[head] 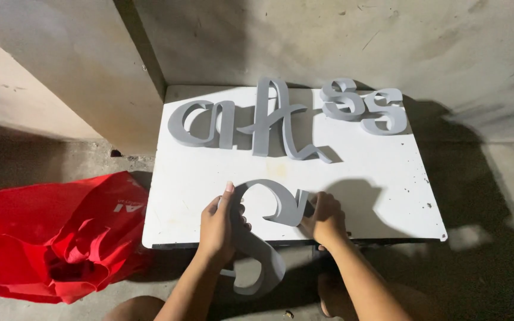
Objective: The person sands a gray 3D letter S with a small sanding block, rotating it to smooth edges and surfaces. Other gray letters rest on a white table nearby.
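Bare concrete floor and walls are seen around a white board [388,196], at whose near edge a curved grey cut-out letter [269,208] is gripped, its lower loop hanging off the board. The left hand [224,223] is closed on its left side, the right hand [325,217] on its right tip. Further grey letters [281,119] lie behind; the red bag [60,238] is crumpled at left, its contents hidden.
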